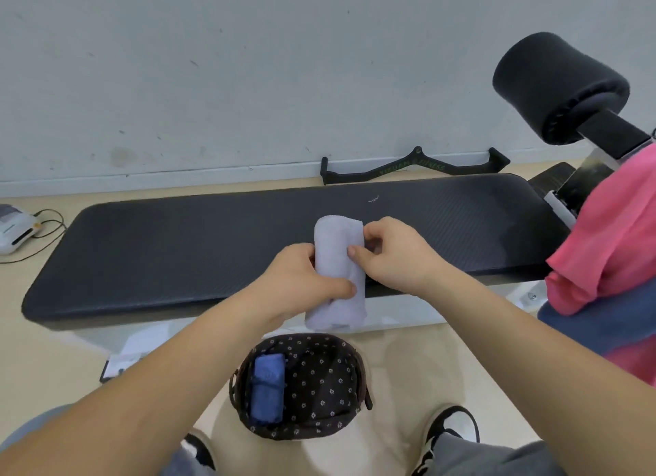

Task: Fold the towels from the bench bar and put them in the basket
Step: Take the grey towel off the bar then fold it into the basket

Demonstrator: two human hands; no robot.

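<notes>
Black bench pad [177, 248], pale towel roll [339, 262] prob. resting at front edge

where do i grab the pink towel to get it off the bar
On the pink towel, probably the loose lower-left edge, coming from the bench side: that fold hangs free, while the rest runs out of view.

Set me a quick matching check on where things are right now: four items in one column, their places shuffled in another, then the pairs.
Things:
1. white towel
2. blue towel
3. pink towel
4. basket

Places:
A. on the floor, in front of the bench
B. draped at the bench's right end
C. rolled up, gripped by the left hand and the right hand
D. lying inside the basket

Pairs: 1-C, 2-D, 3-B, 4-A
</notes>
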